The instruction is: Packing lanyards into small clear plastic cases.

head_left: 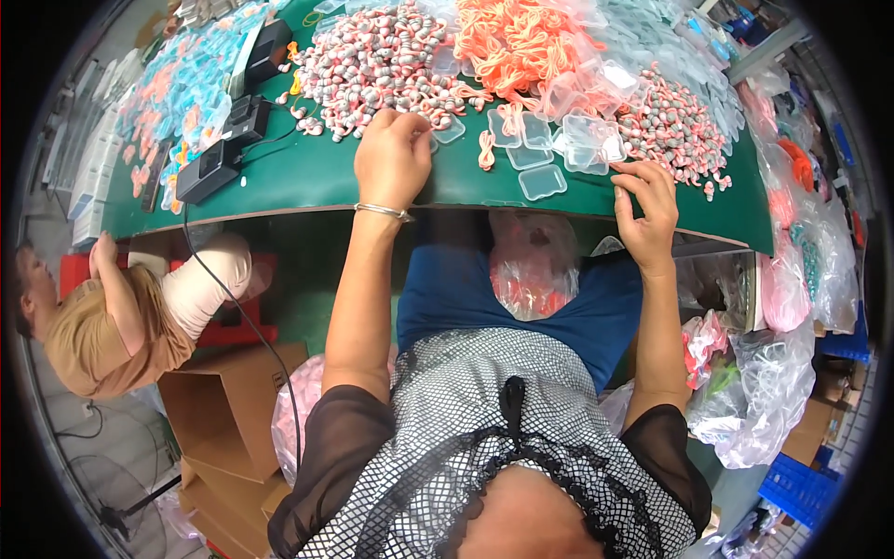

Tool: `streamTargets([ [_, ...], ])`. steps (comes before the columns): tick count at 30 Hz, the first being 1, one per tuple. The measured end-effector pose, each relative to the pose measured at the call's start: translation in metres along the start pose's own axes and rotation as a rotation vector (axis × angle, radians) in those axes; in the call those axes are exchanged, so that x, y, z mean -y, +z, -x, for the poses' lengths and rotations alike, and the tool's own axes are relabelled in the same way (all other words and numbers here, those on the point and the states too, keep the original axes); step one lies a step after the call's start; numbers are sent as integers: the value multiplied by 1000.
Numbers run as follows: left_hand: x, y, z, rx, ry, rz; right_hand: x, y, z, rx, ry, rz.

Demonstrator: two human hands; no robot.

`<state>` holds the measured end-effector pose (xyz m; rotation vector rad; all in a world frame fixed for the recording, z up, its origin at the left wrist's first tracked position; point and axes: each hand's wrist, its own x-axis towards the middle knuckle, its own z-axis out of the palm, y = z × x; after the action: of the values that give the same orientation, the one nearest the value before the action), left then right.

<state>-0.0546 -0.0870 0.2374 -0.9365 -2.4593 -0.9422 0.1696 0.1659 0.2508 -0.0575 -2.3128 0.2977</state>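
My left hand [393, 158] rests on the green table [307, 177] at the near edge of a big pile of small grey-and-pink pieces [372, 61], fingers curled over something small that I cannot make out. A thin bangle [382, 211] circles that wrist. My right hand [649, 207] is at the table's front edge, fingers bent, next to a clear square plastic box [542, 183]. More clear boxes [559, 135] lie just beyond it, with an orange cord bundle [485, 149] between my hands.
A heap of orange cords [512, 37] and a second grey-and-pink pile [675, 126] lie farther back. Black devices [209, 170] with a cable sit at the left. A plastic bag [533, 265] lies in my lap. Another person [112, 317] sits at the left; cardboard boxes [228, 410] stand below.
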Motion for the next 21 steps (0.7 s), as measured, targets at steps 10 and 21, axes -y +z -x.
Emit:
streamTargets([
  [10, -31, 1, 30, 96, 112, 300, -41, -29, 12, -111, 245, 199],
  [21, -36, -4, 48, 19, 256, 233, -36, 1, 5, 55, 176, 511],
])
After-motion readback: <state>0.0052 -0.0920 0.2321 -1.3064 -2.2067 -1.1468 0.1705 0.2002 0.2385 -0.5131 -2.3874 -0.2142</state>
